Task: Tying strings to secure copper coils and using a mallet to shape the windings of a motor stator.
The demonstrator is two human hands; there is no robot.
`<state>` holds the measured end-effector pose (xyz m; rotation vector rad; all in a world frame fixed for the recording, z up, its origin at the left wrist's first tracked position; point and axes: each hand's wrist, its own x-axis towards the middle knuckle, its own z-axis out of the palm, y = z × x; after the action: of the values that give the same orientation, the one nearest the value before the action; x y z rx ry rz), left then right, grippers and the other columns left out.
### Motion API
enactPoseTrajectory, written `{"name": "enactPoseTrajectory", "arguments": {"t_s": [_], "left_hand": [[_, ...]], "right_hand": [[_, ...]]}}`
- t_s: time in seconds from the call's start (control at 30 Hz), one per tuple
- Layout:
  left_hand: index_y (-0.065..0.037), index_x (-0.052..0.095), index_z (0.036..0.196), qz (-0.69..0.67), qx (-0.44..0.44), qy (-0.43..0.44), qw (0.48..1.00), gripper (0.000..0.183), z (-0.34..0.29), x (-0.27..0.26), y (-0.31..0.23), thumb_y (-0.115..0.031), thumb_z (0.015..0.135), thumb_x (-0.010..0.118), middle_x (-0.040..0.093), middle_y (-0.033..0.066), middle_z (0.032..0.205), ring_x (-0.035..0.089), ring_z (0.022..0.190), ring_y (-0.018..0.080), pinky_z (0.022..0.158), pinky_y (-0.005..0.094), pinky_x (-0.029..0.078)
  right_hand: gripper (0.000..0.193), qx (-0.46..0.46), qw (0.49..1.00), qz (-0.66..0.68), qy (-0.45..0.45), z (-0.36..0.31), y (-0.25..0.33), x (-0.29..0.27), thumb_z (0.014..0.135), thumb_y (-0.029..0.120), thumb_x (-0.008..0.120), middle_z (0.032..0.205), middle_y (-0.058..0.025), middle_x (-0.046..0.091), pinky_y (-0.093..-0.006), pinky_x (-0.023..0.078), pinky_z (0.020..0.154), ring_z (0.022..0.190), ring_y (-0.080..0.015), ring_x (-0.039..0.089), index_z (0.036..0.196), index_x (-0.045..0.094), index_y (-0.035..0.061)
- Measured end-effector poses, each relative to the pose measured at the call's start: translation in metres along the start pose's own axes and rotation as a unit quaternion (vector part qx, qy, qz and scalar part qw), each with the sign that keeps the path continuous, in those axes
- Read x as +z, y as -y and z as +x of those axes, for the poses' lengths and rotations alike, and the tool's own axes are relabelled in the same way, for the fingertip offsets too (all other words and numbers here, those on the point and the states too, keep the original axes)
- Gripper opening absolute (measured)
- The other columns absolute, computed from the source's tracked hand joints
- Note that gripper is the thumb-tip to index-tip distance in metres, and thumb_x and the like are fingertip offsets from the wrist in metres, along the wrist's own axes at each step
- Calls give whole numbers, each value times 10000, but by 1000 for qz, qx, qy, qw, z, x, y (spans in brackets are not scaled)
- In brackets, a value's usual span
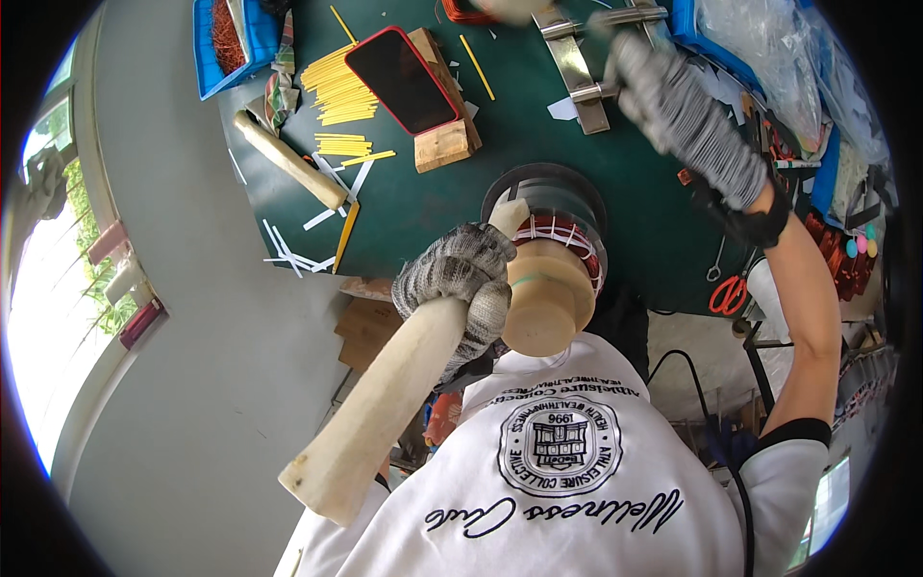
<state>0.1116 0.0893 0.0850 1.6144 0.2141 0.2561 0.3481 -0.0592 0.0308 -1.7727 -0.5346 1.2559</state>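
Note:
My left hand (457, 284), in a grey knitted glove, is closed around a long pale bar (385, 404) that widens toward me. The bar's narrow far end rests at or just above the rim of a round motor stator (601, 207). Red-brown copper windings (562, 229) with white lacing show inside it, and a tan cylinder (543, 303) sits at its near side. My right hand (663, 101), also gloved, is raised at the upper right beside a metal bracket (577, 77). Motion smears its fingers; a blurred pale object (510, 8) shows at the top edge.
On the green table (385, 207) lie yellow strips (341, 87), a phone (404, 79) propped on a wooden block (444, 144), another pale bar (288, 159) and white slips (288, 252). Blue bins (216, 67) stand at the back. Red-handled scissors (729, 295) lie at the right edge.

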Motion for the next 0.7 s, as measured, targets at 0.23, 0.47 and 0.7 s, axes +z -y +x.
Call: {"name": "enactPoseTrajectory", "arguments": {"t_s": [0.23,0.47,0.7], "left_hand": [[-68,527,712,-19,19,62,998,201,13,3,10,-187,853,606,558,75,724,571,706,221,731,383,489],[-64,546,721,-37,49,137,989,163,-26,-11,-43,-161,839,602,569,86,743,582,718,240,736,381,492],[-61,565,729,-63,67,207,974,126,26,-2,-4,-135,826,598,580,96,762,594,729,258,741,380,496]], "right_hand": [[239,-370,852,-368,34,-6,2,16,927,161,451,880,-115,639,-382,525,658,774,-280,638,1104,543,30],[329,0,917,-352,185,-48,-22,35,898,244,512,1000,-206,602,-431,498,695,896,-337,598,1154,529,37],[197,-233,958,-86,-143,-78,-67,24,969,238,429,748,26,533,-207,403,515,613,-58,511,964,550,83]]}}
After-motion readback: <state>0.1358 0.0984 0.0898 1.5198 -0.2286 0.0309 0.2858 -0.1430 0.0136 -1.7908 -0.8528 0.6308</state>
